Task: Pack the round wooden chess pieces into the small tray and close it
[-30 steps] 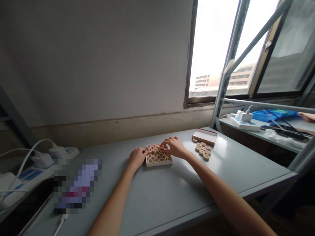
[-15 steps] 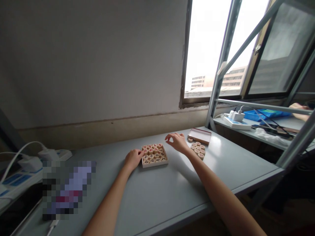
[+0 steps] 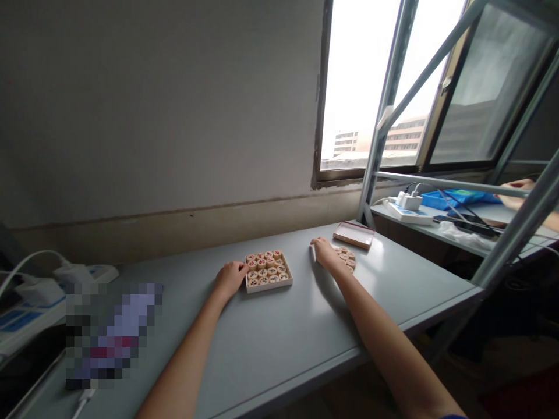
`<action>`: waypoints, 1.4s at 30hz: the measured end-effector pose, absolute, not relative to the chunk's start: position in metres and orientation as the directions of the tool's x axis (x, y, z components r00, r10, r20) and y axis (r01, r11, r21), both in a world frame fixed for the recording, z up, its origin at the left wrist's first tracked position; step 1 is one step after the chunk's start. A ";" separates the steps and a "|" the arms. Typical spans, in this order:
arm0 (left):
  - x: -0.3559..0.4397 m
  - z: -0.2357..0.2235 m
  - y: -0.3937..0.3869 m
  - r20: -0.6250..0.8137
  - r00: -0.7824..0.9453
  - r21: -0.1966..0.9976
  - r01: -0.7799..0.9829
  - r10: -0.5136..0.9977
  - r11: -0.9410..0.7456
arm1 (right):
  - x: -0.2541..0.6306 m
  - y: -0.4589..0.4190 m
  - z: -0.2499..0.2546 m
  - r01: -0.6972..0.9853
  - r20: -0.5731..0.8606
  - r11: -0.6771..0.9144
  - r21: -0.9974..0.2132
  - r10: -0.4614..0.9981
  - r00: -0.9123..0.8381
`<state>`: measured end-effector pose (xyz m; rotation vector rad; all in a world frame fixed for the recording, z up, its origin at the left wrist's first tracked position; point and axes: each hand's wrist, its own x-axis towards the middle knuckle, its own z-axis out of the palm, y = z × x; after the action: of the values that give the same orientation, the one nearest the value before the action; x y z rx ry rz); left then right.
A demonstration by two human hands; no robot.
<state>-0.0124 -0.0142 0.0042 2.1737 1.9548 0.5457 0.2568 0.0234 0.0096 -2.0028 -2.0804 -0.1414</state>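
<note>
My left hand [image 3: 230,280] is closed at the left side of a shallow box [image 3: 286,283], thumb and fingers pinching its edge. Round wooden Chinese chess pieces [image 3: 262,272] fill the box in rows, red characters at the back and dark ones at the front. Farther right, my right hand [image 3: 324,254] is low over the desk with its fingers curled down. Whatever is under those fingertips is hidden. Beside it lies a cluster of loose chess pieces [image 3: 348,258], partly covered by the hand and wrist.
A clear-topped box lid [image 3: 354,234] rests behind the loose pieces on the grey desk [image 3: 279,337]. At left are a pixelated phone-like object [image 3: 117,331] and a power strip [image 3: 32,308]. A metal bed frame [image 3: 379,137] stands at right; beyond it, another person's hand [image 3: 517,192] shows.
My right hand has moved right and down, from above the box's right side to the loose pieces; the single piece near the lid is now hidden. My left hand stays at the box.
</note>
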 end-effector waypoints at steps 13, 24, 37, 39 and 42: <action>-0.012 0.004 -0.015 0.149 0.082 0.377 0.916 0.985 -0.134 | 0.242 0.015 0.025 0.960 0.283 0.123 -0.251 0.958 -0.049; -0.013 0.004 -0.015 0.147 0.079 0.390 0.911 0.986 -0.131 | 0.207 0.005 0.019 0.823 0.321 0.485 -0.296 0.862 -0.392; -0.011 0.005 -0.016 0.151 0.078 0.364 0.922 0.985 -0.129 | 0.233 0.004 0.032 0.981 0.304 0.111 -0.161 0.951 -0.057; -0.011 0.004 -0.015 0.156 0.079 0.360 0.924 0.985 -0.132 | 0.244 0.007 0.028 0.986 0.321 -0.079 -0.149 0.939 0.124; -0.011 0.003 -0.014 0.156 0.079 0.352 0.927 0.985 -0.130 | 0.257 0.016 0.017 0.917 0.220 -0.371 -0.148 0.891 0.396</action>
<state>-0.0114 -0.0141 0.0029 2.1830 1.9567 0.5359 0.2567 0.0163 0.0168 -2.4099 -1.5948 -0.1497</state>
